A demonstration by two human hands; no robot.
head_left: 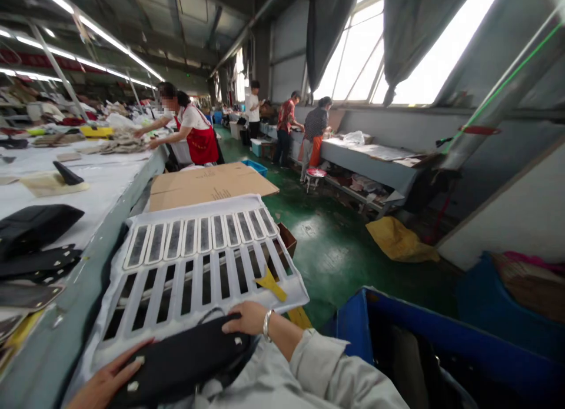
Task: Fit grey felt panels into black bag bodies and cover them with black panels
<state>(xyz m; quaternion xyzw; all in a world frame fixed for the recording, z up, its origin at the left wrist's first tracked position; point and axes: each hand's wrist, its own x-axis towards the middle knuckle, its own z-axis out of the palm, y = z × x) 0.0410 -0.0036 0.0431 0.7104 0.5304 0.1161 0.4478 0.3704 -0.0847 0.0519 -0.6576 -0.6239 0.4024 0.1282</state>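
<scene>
A black bag (185, 359) with small silver metal fittings lies across my lap, against the near edge of a white slotted board. My left hand (108, 378) holds its left end, fingers lying along the edge beside two fittings. At the far right corner, my right hand (247, 319) grips the bag with bent fingers; a silver bangle is on that wrist. A thin dark loop shows behind the bag. The white board (203, 306) carries a row of white-framed dark strips (205, 233) above a row of open slots. Yellow tape (271, 283) sticks to its right side.
Black bag pieces (37, 229) lie on the long table (101, 185) at left. Flat cardboard (212, 182) is beyond the board. A blue bin (353, 323) with dark items stands at right. Co-workers stand at tables farther off, one in a red apron (202, 135).
</scene>
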